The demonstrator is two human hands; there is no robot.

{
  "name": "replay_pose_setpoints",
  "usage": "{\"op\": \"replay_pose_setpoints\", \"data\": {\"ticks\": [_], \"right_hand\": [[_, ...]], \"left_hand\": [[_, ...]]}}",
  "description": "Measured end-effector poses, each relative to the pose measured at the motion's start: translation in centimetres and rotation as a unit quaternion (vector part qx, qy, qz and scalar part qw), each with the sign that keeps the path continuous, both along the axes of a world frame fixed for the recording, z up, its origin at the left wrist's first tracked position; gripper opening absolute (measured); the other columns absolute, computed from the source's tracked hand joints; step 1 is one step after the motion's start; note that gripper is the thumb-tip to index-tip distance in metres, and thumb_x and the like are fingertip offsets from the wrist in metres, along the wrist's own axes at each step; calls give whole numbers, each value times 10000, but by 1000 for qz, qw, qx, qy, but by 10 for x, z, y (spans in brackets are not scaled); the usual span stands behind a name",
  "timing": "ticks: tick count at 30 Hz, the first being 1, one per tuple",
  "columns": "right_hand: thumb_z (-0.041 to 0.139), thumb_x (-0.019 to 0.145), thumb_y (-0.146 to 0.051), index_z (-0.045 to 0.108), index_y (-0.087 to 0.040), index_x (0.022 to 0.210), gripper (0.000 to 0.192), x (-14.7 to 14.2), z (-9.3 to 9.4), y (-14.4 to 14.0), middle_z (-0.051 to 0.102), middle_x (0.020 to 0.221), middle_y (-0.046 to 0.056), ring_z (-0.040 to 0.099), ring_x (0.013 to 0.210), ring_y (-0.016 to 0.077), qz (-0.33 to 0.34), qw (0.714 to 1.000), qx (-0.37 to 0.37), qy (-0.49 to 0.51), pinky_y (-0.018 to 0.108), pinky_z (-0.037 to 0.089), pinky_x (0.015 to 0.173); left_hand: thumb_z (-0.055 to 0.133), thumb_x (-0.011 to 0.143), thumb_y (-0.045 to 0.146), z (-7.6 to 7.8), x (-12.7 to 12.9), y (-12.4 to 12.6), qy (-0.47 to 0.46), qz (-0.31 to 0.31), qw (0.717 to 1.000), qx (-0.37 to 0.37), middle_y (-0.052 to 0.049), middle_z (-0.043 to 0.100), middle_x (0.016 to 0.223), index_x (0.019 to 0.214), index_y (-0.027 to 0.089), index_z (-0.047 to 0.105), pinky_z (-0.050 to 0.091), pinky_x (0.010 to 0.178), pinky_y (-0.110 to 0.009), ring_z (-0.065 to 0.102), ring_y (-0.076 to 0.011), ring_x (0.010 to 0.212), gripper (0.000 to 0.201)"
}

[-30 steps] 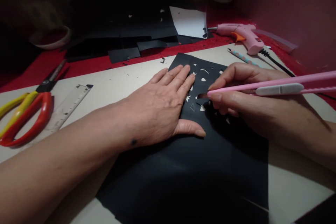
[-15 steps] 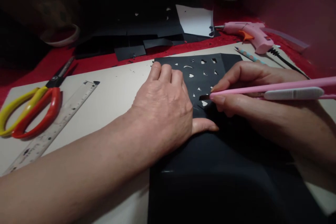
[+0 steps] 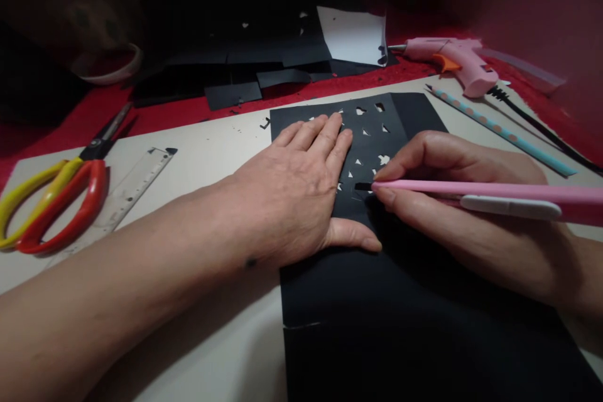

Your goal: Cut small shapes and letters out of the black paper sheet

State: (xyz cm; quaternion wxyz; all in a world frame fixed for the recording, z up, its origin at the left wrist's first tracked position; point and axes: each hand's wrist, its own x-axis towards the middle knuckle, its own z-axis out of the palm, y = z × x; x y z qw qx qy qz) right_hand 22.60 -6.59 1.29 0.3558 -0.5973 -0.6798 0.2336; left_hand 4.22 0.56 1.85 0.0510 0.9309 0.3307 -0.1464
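A large sheet of black paper [image 3: 358, 314] lies in front of me, with rows of small cut-out shapes in its upper part. My left hand [image 3: 301, 182] rests flat on the sheet's left side, fingers stretched out and thumb pointing right. Between thumb and fingers, my right hand [image 3: 452, 195] grips a pink craft knife [image 3: 433, 186] with a grey slider. Its dark blade tip is at the sheet, just right of my left hand and below the cut-outs. Whether the blade pierces the paper I cannot tell.
Scissors with yellow and red handles [image 3: 89, 201] lie over a clear ruler [image 3: 136, 185] at left. A blue pencil [image 3: 504, 132] and pink glue gun [image 3: 447, 56] are at right. Black paper pieces [image 3: 235, 31] and a white sheet [image 3: 355, 34] lie behind on red cloth.
My left hand has flattened, its fingers stretching further over the sheet. The black sheet has turned slightly, and the knife has shifted a little down with my right hand. More of the pencil shows.
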Motion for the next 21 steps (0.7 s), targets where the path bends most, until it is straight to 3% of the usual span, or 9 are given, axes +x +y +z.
{"op": "replay_pose_setpoints", "data": {"ticks": [4, 10, 15, 21], "right_hand": [[731, 843, -245, 713, -272, 763, 86, -1, -2, 1, 680, 638, -84, 523, 519, 66, -6, 1000, -4, -11, 199, 320, 397], [727, 869, -254, 695, -288, 762, 117, -2, -2, 1, 661, 628, -87, 508, 516, 73, -16, 1000, -1, -21, 219, 313, 394], [718, 859, -305, 691, -284, 739, 124, -5, -1, 2, 676, 642, -58, 535, 528, 102, -15, 999, -15, -24, 252, 339, 409], [703, 839, -332, 675, -297, 713, 133, -7, 3, 5, 667, 624, -35, 517, 514, 146, -20, 998, -25, -45, 300, 295, 399]], "left_hand": [[386, 857, 984, -1, 2, 0, 11, 3, 1000, 2, -301, -2, 1793, 1704, -16, 59, 156, 1361, -606, 33, -467, 1691, 1351], [431, 869, 965, -2, 1, -1, -20, 1, 1000, 4, -313, 55, 1790, 1704, -29, 124, 196, 1340, -639, 98, -509, 1674, 1333], [410, 884, 959, -1, 1, -3, -6, 8, 1000, 11, -293, 29, 1798, 1710, -19, 97, 167, 1352, -611, 68, -482, 1686, 1318], [459, 890, 937, -1, 2, -1, -32, 6, 999, 4, -301, 75, 1791, 1703, -35, 171, 182, 1349, -607, 96, -481, 1683, 1299]]}}
